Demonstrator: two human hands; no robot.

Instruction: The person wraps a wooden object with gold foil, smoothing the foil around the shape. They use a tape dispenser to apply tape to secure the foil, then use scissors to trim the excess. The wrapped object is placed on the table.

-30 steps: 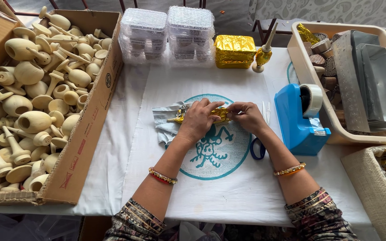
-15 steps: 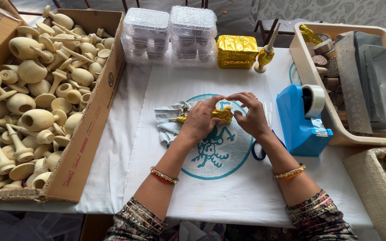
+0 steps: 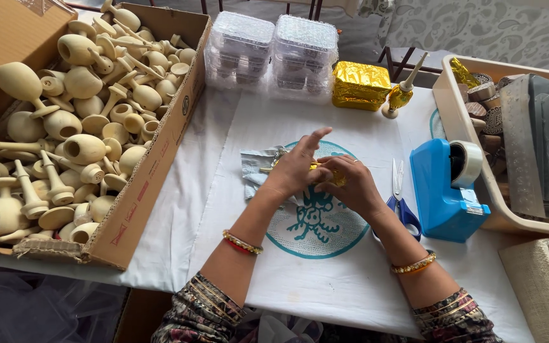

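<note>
While both hands, left [image 3: 295, 170] and right [image 3: 345, 184], pinch a gold-foiled piece [image 3: 333, 176] over the cloth's [image 3: 351, 279] teal print, the thin foil could tear if pressed too hard.

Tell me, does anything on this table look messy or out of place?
Nothing looks spilled or broken. The plain wooden turned pieces lie jumbled in the cardboard box, and a crumpled silver foil sheet sits beside the hands.

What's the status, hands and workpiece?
Left hand and right hand together over a small gold-foil-covered piece, fingers on it. Crumpled foil sheet beside the left hand. Scissors just right of the right hand, apart.
</note>
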